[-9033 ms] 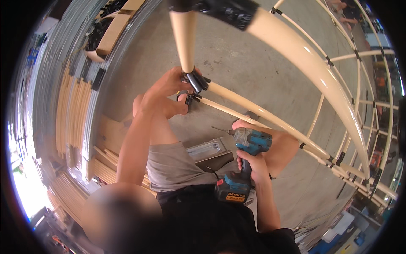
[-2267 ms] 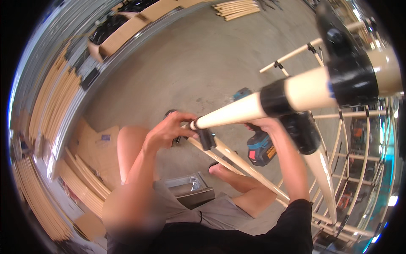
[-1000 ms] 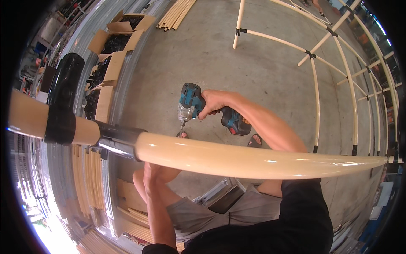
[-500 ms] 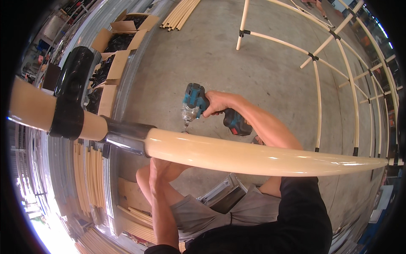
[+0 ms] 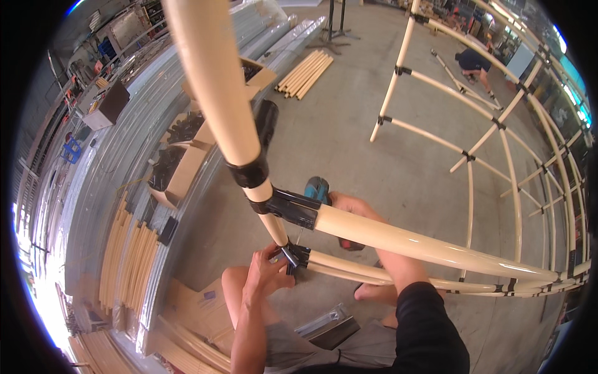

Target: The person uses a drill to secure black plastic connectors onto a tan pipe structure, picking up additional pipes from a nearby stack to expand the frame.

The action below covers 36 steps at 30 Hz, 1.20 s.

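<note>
My right hand (image 5: 350,207) is closed round the grip of a teal and black cordless driver (image 5: 317,189), partly hidden behind a cream pipe (image 5: 398,238). Its thin bit points down at a lower black pipe joint (image 5: 299,256); whether the tip touches a screw there is too small to tell. My left hand (image 5: 265,269) grips this joint from the left, its fingers curled at the connector. Above stands an upright cream pipe (image 5: 215,81), with an upper black joint (image 5: 289,207) where the crosswise pipe branches off.
Open cartons (image 5: 187,168) of black fittings stand at the left beside wrapped metal profiles (image 5: 134,124). Cream pipe bundles (image 5: 305,73) lie on the floor (image 5: 336,131) and at left. A pipe frame (image 5: 467,156) rises at right. Another person (image 5: 473,60) crouches beyond it.
My view has shifted, so the near frame now shows its upright and lower joint. The driver has come down behind the upper pipe, its bit toward the lower joint; my left hand has come into sight.
</note>
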Tool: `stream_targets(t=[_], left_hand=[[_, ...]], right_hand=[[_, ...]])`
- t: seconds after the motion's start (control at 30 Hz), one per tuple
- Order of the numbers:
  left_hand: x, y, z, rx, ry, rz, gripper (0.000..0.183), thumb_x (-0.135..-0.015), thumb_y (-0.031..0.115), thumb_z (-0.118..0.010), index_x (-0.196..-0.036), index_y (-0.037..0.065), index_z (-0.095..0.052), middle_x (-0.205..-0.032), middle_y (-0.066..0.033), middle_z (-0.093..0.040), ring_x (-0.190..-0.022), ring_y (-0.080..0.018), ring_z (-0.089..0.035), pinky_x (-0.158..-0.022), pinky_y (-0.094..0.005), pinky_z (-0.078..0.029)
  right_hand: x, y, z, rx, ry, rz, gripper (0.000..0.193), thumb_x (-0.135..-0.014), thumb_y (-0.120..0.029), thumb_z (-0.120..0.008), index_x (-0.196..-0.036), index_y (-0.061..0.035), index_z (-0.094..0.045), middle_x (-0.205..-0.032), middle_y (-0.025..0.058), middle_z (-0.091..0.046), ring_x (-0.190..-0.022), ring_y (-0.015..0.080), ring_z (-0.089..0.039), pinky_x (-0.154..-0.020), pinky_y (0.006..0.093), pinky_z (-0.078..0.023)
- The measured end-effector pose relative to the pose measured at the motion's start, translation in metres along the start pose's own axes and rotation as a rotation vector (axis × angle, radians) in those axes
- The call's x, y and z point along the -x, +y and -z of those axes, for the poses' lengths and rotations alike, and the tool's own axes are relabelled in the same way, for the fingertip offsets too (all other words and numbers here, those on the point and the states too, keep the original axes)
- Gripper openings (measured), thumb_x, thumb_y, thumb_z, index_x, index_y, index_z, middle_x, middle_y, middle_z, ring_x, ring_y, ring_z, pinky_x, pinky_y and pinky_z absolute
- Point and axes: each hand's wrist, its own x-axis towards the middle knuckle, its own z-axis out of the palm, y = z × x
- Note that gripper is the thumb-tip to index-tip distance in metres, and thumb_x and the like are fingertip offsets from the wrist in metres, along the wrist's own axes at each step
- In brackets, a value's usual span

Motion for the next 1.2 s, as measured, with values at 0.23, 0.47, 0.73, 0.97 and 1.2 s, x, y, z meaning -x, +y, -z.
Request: stream_targets(t=[0.23, 0.47, 0.73, 0.97, 1.2], left_hand=[[-0.013, -0.031, -0.015, 0.023, 0.054, 0.022, 0.052, -0.070, 0.010, -0.073, -0.120, 0.001, -0.058, -0.114, -0.0227, -0.067, -0.116, -0.0342, -0.061, -0.093, -0.0365, -0.049], [-0.010, -0.043, -0.008, 0.158, -0.045, -0.024, 0.051, -0.082, 0.000, -0.066, -0.131, -0.002, -0.051, -0.116, -0.0134, -0.064, -0.106, -0.0184, -0.059, -0.086, -0.0329, -0.049], [0.053, 0.067, 0.016, -0.416, -0.066, -0.081, 0.052, -0.088, 0.035, -0.068, -0.127, 0.002, -0.061, -0.119, -0.0224, -0.065, -0.113, -0.0343, -0.062, -0.095, -0.0420, -0.047], [0.138, 0.273, -0.086, -0.205, 0.007, -0.619, 0.032, -0.091, 0.015, -0.064, -0.119, -0.001, -0.065, -0.113, -0.0177, -0.068, -0.104, -0.0267, -0.064, -0.089, -0.0360, -0.050], [0.169, 0.455, -0.364, -0.251, -0.103, -1.248, 0.033, -0.090, 0.010, -0.063, -0.119, -0.005, -0.057, -0.121, -0.0175, -0.061, -0.116, -0.0368, -0.056, -0.103, -0.0439, -0.040]], right_hand=[[0.068, 0.011, 0.032, -0.136, 0.529, 0.022, 0.055, -0.064, -0.013, -0.087, -0.111, -0.0012, -0.062, -0.102, 0.0106, -0.067, -0.093, 0.0212, -0.065, -0.079, 0.0354, -0.053], [0.176, 0.061, 0.067, -0.167, 0.701, 0.281, 0.050, -0.071, -0.022, -0.083, -0.112, -0.0055, -0.060, -0.095, 0.0083, -0.067, -0.088, 0.0190, -0.062, -0.078, 0.0373, -0.053], [0.332, 0.034, 0.011, 0.219, 0.756, 0.586, 0.053, -0.065, -0.015, -0.085, -0.112, -0.0030, -0.063, -0.107, 0.0143, -0.063, -0.096, 0.0273, -0.060, -0.085, 0.0391, -0.047], [0.527, 0.025, -0.043, 0.320, 0.739, 0.911, 0.040, -0.080, -0.020, -0.071, -0.116, -0.0033, -0.063, -0.108, 0.0135, -0.064, -0.098, 0.0268, -0.061, -0.086, 0.0387, -0.047], [0.700, 0.174, -0.078, -0.172, 1.355, 0.537, 0.032, -0.082, -0.023, -0.074, -0.106, -0.0040, -0.066, -0.100, 0.0088, -0.068, -0.088, 0.0231, -0.065, -0.078, 0.0344, -0.051]])
